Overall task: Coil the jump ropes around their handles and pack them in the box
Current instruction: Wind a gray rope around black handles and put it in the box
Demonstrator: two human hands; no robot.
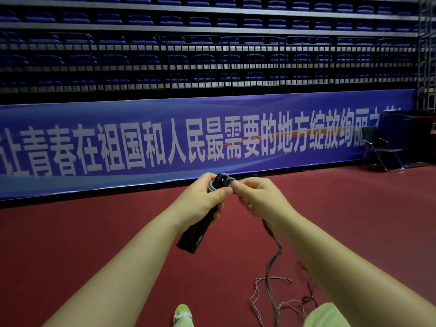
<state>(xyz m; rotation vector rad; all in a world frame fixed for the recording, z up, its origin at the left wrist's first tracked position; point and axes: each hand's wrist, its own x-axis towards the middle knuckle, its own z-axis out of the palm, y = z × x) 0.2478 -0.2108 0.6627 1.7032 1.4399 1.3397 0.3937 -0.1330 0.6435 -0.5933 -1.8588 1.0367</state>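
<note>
The left hand (203, 197) grips the pair of black handles (195, 234) held together, fingers curled round their upper part; the long axis of the handles runs from the near left, where their butt ends project below the hand, up and away toward the far right, where the tops show above the fingers; a few grey turns of rope (213, 186) already sit round the top of the handles, just under the left thumb. The right hand (257, 199) lies immediately right of the handle tops, touching or all but touching the left hand, and pinches the rope at the point where it leaves the coil; which fingers bear on it cannot be told. From beneath the right hand the free length of the rope (271, 251) drops toward the near right and ends in loose loops on the red floor (94, 244), close to the person's leg; finer strands lie tangled there, and their ownership cannot be settled. Judgement: winding is at an early stage, most of the rope being unwound; the next turn calls for the right hand to carry the rope across the handle axis, the slack feeding up from the near right. No box is in view.
</note>
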